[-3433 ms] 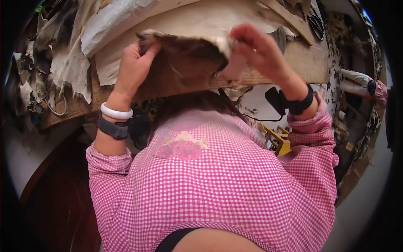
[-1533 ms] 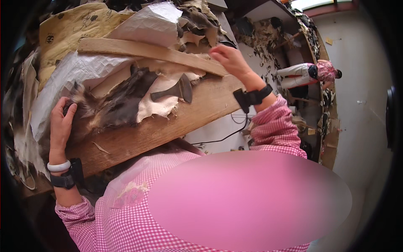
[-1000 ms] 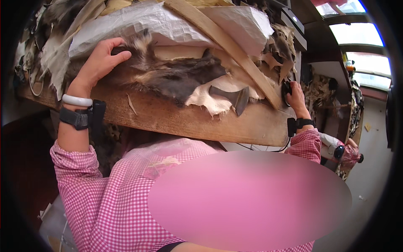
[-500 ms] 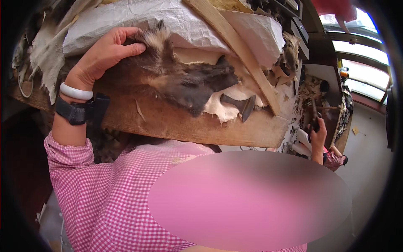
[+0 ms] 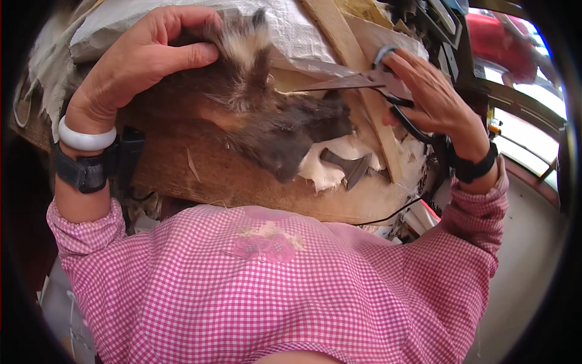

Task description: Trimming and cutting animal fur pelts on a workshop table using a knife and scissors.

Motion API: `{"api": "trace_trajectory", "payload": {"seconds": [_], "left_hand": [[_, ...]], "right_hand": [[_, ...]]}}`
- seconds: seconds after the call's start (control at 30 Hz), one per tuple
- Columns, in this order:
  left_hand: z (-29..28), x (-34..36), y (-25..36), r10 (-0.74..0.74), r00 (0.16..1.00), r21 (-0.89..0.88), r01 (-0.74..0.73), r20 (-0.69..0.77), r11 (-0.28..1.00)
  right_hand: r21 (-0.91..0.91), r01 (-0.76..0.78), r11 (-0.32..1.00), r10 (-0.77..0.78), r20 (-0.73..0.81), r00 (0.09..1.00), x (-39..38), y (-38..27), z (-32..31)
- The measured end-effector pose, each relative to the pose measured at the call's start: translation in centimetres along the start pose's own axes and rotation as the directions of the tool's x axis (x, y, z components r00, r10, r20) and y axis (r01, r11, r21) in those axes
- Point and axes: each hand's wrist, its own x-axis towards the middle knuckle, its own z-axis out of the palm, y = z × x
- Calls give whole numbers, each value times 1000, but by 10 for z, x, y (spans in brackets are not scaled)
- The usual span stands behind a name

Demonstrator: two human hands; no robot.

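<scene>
My left hand (image 5: 139, 70) pinches a brown fur pelt (image 5: 260, 124) between thumb and fingers, beside a tuft of pale fur at its upper edge. In my right hand (image 5: 433, 100) is a pair of dark-handled scissors (image 5: 348, 82). Its blades are spread and point left, the tips close to the pelt's upper right edge; whether they touch it I cannot tell. Below the scissors, a dark, flared metal blade (image 5: 357, 170) lies on a pale piece of hide (image 5: 318, 170).
The pelt lies on a wooden board (image 5: 212, 191). A long wooden strip (image 5: 383, 136) slants across its right side. White woven sheeting (image 5: 100, 39) covers the back. Pale hide (image 5: 51, 79) hangs at the far left. A window (image 5: 515, 136) is at the right.
My right hand has come from the far right to the pelt, bringing the scissors with their blades spread. My left hand keeps its pinch and appears slightly higher and farther left.
</scene>
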Motion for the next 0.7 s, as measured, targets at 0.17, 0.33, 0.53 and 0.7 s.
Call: {"api": "trace_trajectory", "payload": {"seconds": [0.17,0.33,0.53,0.7], "left_hand": [[2,0,-2,-56,996,44,60,-76,997],[-2,5,-7,-89,991,109,100,-104,989],[4,6,-10,-105,981,28,111,-164,993],[1,6,-14,-67,986,63,77,-151,995]], "right_hand": [[-60,202,978,-194,113,974,64,2,6],[16,355,935,-355,-7,935,87,-2,14],[31,346,938,-347,6,938,87,-5,12],[65,293,954,-299,131,945,86,-15,6]]}}
